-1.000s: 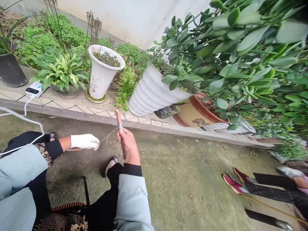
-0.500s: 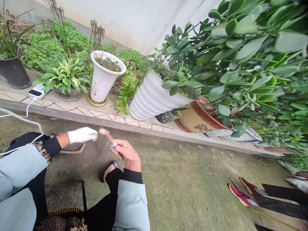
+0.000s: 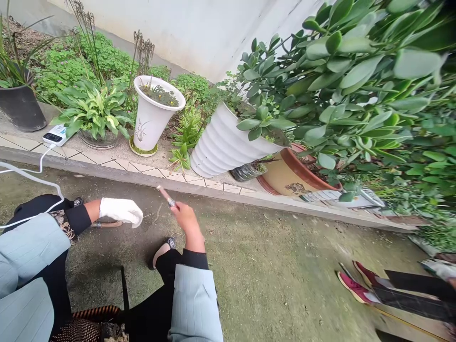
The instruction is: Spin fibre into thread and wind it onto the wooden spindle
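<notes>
My right hand (image 3: 185,219) is closed around a short brown stick (image 3: 164,194) with a silvery band wrapped round it near my fingers. Its pale tip points up and to the left; the lower part is hidden in my fist. My left hand (image 3: 123,211), in a white glove, is held to the left of the stick with its fingers together and curled downward. What the glove pinches, if anything, does not show. A thin, pale strand (image 3: 158,212) shows faintly between the hands. Below the glove, partly covered by it, is a brown curved piece (image 3: 110,224) with a greyish band.
A tiled ledge (image 3: 142,172) runs across ahead, bearing a white flared pot (image 3: 154,121), a ribbed white pot (image 3: 226,145) and a tan pot (image 3: 290,175). A white device (image 3: 55,135) trails a cable on the left. Another person's red shoes (image 3: 352,287) are at right.
The stick in my right hand has swung from upright to tilted left, blurring midway. The strand, taut between my hands earlier, is no longer stretched. My left fingers have curled further down.
</notes>
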The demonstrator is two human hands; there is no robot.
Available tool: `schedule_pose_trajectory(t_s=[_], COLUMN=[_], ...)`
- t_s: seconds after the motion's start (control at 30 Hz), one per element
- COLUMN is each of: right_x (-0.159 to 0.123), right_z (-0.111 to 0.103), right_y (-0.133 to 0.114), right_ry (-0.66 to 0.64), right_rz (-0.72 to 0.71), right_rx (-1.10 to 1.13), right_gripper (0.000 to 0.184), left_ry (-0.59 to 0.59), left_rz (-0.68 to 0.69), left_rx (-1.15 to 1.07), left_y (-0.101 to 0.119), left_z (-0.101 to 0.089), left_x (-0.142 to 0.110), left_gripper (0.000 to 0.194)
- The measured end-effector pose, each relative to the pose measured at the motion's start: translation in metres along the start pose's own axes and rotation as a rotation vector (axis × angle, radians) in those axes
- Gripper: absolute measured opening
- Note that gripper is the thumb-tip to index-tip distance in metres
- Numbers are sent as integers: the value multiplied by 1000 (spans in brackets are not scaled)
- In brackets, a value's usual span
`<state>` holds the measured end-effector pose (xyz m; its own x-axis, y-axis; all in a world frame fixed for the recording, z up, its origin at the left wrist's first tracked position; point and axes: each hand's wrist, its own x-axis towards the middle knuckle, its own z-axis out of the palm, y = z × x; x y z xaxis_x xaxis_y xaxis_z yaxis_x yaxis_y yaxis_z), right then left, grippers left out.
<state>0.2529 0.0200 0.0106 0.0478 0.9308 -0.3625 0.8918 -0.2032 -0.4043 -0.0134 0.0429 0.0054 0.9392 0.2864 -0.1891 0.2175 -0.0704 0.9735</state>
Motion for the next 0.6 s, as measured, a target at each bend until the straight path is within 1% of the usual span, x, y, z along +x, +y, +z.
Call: schedule_pose_trajectory(t_s=[0.03, 0.07, 0.1, 0.13, 0.17, 0.2, 0.23, 0.27, 0.3, 0.33, 0.37, 0.4, 0.43, 0.47, 0.5, 0.57, 0.6], right_x=[-2, -4, -7, -10, -13, -16, -17, -17, -16, -14, -10, -7, -3, 0, 2, 4, 4], right_z=[6, 11, 15, 17, 17, 14, 9, 3, -3, -10, -15, -19, -20, -20, -18, -10, -5], right_y=[-7, -14, -20, -24, -26, -25, -22, -17, -11, -4, 3, 9, 14, 17, 19, 17, 14], right_ry=[-108, -295, -536, -771, -947, -1021, -999, -853, -634, -395, -217, -70, 28, 81, 110, 96, 34], right_rz=[-1, -39, -117, -212, -301, -381, -437, -453, -435, -382, -312, -236, -161, -95, -43, 29, 44], right_rx=[-133, -219, -235, -146, -16, 162, 357, 550, 724, 869, 948, 967, 915, 791, 615, 210, 31], right_gripper=[17, 14, 11, 10, 10, 14, 21, 26, 29, 31, 33, 34, 33, 31, 28, 24, 23], left_ry=[21, 70, 143, 237, 332, 420, 485, 516, 512, 478, 416, 343, 270, 195, 133, 22, -12], left_rz=[-5, -15, -30, -48, -66, -75, -76, -76, -75, -75, -78, -80, -79, -78, -74, -51, -30], left_rx=[-37, -72, -102, -114, -97, -51, 10, 64, 105, 127, 127, 116, 99, 79, 51, -4, -28], left_y=[-3, -6, -10, -15, -19, -23, -27, -29, -31, -31, -29, -27, -23, -19, -15, -7, -4], left_z=[-1, -3, -6, -8, -11, -14, -15, -15, -14, -11, -8, -3, 2, 6, 10, 14, 14], left_x=[1, 2, 4, 6, 8, 10, 12, 14, 16, 18, 19, 20, 20, 20, 20, 19, 19], left_gripper=[23, 25, 26, 26, 26, 26, 26, 26, 27, 28, 28, 28, 28, 27, 27, 27, 27])
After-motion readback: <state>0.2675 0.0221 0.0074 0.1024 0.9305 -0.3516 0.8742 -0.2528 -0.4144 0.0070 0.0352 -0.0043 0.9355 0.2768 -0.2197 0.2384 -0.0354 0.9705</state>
